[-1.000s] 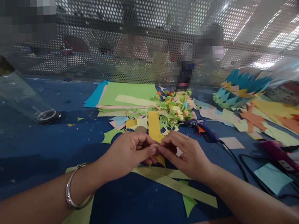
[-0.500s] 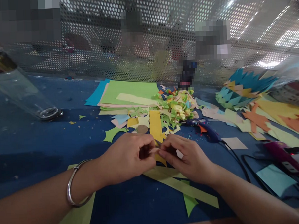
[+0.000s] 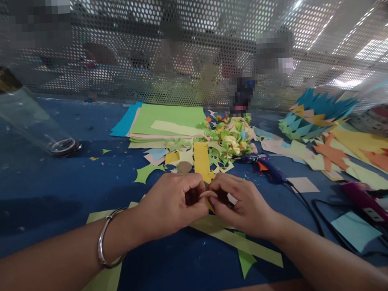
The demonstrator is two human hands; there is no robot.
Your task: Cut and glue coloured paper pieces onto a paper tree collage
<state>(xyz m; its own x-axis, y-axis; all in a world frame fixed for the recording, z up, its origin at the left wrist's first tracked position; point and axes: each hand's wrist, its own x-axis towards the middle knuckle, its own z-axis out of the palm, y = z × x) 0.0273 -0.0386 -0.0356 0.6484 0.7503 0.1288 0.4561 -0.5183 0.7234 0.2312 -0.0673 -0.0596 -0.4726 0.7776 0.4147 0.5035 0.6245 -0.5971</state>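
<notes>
My left hand [image 3: 172, 202] and my right hand [image 3: 244, 207] meet in the middle of the view, fingertips close together. Pinched between them is a small pale pink paper piece [image 3: 208, 193], bent into a curve; the fingers cover part of it. Behind the fingers, a yellow paper strip [image 3: 201, 158] lies lengthwise on the blue table [image 3: 160, 267]. Pale green paper strips [image 3: 246, 242] and a bright green scrap [image 3: 246, 261] lie below my hands. Just beyond my left hand is a round brownish disc [image 3: 184, 166].
A heap of curled paper pieces [image 3: 234, 137] sits beside stacked coloured sheets [image 3: 170, 116]. At right are a blue glue gun [image 3: 274, 172] with its cord, a purple power strip [image 3: 370, 204] and a blue paper crown shape [image 3: 318, 114]. A clear glass vessel [image 3: 35, 122] stands left.
My left hand has shifted slightly right, toward my right hand. The pink paper piece between the fingertips now shows more of an arch.
</notes>
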